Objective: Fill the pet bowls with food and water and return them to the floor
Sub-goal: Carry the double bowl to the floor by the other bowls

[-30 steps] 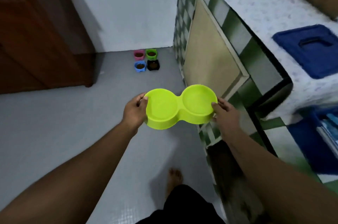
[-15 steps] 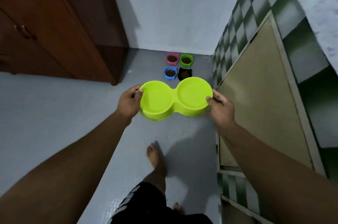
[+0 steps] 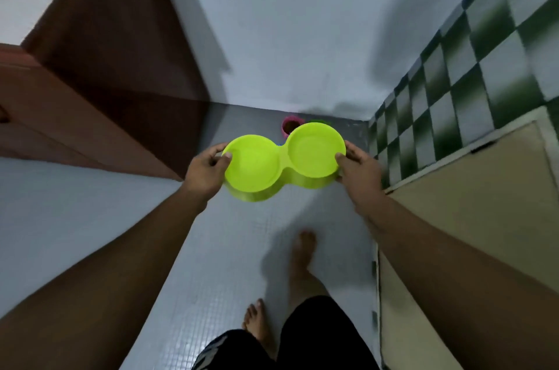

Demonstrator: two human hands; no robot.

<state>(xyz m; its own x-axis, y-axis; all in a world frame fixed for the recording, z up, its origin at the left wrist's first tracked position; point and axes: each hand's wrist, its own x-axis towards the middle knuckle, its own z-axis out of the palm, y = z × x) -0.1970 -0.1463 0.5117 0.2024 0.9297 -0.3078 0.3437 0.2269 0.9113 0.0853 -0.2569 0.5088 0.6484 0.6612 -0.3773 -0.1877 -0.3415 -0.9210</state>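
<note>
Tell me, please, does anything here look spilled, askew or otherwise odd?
Nothing looks spilled or broken. One oddity: the lime double bowl, gripped at its ends by the left hand and right hand, shows no food in either well; water I cannot tell.

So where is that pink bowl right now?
In the head view, the pink bowl sits on the floor by the far wall, partly hidden behind the double bowl that the left hand and right hand hold.
</note>
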